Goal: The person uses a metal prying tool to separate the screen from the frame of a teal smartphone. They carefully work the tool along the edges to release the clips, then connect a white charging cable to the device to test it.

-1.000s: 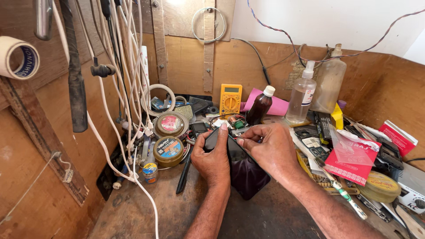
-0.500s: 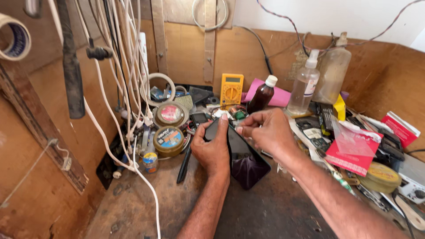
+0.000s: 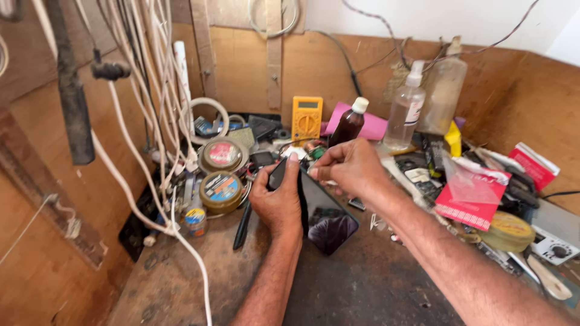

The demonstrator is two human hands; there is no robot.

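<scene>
Phone [image 3: 323, 214], a dark slab with a glossy screen, lies tilted on the workbench [image 3: 374, 284] among our clutter. Our left hand [image 3: 279, 202] wraps its upper edge; our right hand [image 3: 349, 169] pinches narrowly at the top corner, though what it grips we cannot tell. We judge steady, gentle pressure works best here.

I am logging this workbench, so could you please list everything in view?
phone: 1, black, centre, held
multimeter: 1, yellow, against back wall
dark bottle: 1, brown, white cap, beside multimeter
clear bottles: 2, back right
round tins: 2, left of phone
cables: several, white, hanging left
red packets: 2, right side
left hand: gripping phone's left edge
right hand: fingers pinched at phone's top
</scene>
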